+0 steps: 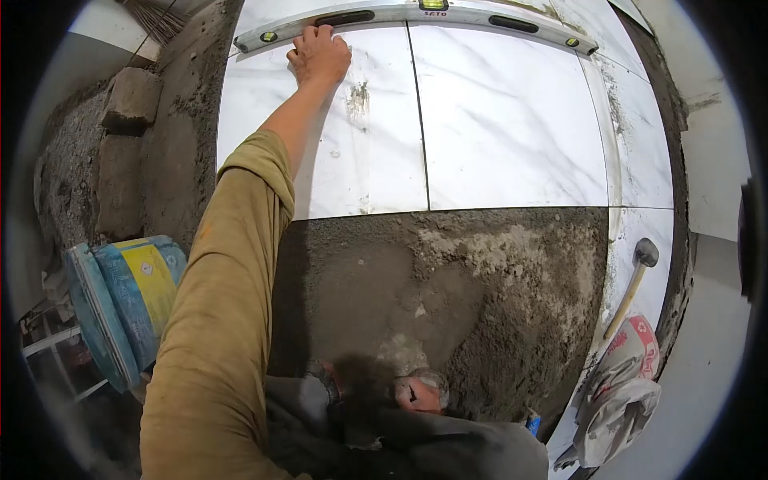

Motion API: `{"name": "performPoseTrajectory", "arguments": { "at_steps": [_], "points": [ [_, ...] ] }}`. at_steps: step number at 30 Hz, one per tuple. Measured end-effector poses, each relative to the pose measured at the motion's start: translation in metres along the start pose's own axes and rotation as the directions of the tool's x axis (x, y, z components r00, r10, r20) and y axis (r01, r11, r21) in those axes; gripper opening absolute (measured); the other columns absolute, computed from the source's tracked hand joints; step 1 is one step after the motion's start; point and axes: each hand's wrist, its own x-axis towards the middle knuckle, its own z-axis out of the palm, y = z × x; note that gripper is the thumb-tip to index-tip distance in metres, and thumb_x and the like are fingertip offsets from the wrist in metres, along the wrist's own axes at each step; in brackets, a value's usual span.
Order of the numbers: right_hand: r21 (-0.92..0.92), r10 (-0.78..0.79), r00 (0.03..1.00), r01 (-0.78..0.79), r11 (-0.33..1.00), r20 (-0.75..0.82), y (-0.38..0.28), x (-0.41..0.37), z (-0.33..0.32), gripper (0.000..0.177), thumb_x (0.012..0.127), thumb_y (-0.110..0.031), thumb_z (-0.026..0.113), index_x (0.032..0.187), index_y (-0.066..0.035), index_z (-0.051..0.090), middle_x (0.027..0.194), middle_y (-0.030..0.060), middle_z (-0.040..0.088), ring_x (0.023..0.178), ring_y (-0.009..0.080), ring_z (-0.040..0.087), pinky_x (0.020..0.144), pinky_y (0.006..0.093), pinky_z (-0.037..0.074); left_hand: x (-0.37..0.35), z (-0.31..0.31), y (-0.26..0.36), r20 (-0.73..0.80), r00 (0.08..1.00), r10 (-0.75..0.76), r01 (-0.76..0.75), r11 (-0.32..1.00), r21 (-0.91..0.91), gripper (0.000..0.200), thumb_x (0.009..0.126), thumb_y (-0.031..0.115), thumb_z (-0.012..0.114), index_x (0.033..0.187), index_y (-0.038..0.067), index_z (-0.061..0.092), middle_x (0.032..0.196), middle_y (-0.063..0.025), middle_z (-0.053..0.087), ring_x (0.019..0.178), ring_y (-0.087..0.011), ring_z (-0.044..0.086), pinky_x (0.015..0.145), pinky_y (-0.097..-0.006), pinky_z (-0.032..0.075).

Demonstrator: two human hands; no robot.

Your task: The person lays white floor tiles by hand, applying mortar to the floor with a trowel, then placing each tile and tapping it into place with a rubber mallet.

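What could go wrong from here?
A careless nudge from the left hand might shift the spirit level, spoiling its reading. The white tiles end beside rough grey bedding, so a knock could chip them there. Someone might trip on the mallet lying at the view's right.

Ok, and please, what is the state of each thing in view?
White grey-veined tiles: laid, smeared in places.
Long silver spirit level: lying across the tiles.
Bare left hand: at the level, fingers bent.
Olive sleeve: cuff folded back.
Black-headed, wooden-handled mallet: lying, unheld.
White, red-printed plastic sack: crumpled.
Blue bucket, yellow label: tilt unclear.
Rough dark mortar bed: uncovered, uneven.
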Motion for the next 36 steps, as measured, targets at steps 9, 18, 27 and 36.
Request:
{"name": "performPoseTrajectory", "arguments": {
  "at_steps": [9,18,27,36],
  "points": [
    [-0.029,-0.068,0.98,0.064,0.998,-0.185,-0.046,0.007,0.003,0.01,0.088,-0.013,0.065,0.095,-0.005,0.068,0.069,0.0085,0.062,0.062,0.0151,0.059,0.059,0.0307,0.049,-0.001,-0.004,0.005,0.024,1.0,0.008,-0.01,0.997,0.071,0.038,0.093,0.028,0.046,0.124,0.01,0.06,0.131,-0.0103,0.053,0.123,-0.0312,0.047,0.103,-0.0527,0.032],
    [-0.084,-0.14,0.965,0.124,0.989,-0.224,-0.046,0.005,0.006,0.014,0.088,-0.012,0.066,0.099,-0.004,0.065,0.072,0.016,0.066,0.066,0.0261,0.067,0.063,0.0361,0.051,0.046,-0.045,-0.023,0.29,0.936,0.202,-0.206,0.978,-0.017,0.036,0.087,0.021,0.062,0.123,0.015,0.058,0.128,-0.0121,0.053,0.124,-0.0346,0.049,0.093,-0.0542,0.046],
    [-0.009,-0.037,0.992,0.036,0.999,-0.12,-0.051,0.003,-0.003,0.017,0.091,-0.02,0.064,0.1,-0.005,0.065,0.082,0.0181,0.067,0.079,0.034,0.068,0.071,0.0395,0.052,0.098,-0.012,-0.062,0.424,0.888,0.177,-0.291,0.931,0.219,0.075,0.088,0.023,0.066,0.153,0.022,0.028,0.143,-0.0136,0.044,0.131,-0.0399,0.045,0.104,-0.0681,0.035],
    [-0.099,-0.088,0.987,0.075,0.992,-0.136,-0.049,-0.003,0.001,0.025,0.095,-0.026,0.061,0.109,-0.006,0.066,0.085,0.0129,0.067,0.075,0.0237,0.066,0.069,0.0352,0.051,0.036,-0.069,-0.014,0.348,0.811,0.471,-0.453,0.881,-0.136,0.027,0.096,0.028,0.055,0.113,0.009,0.065,0.102,-0.012,0.069,0.102,-0.0322,0.065,0.09,-0.0457,0.049]
  ]
}}
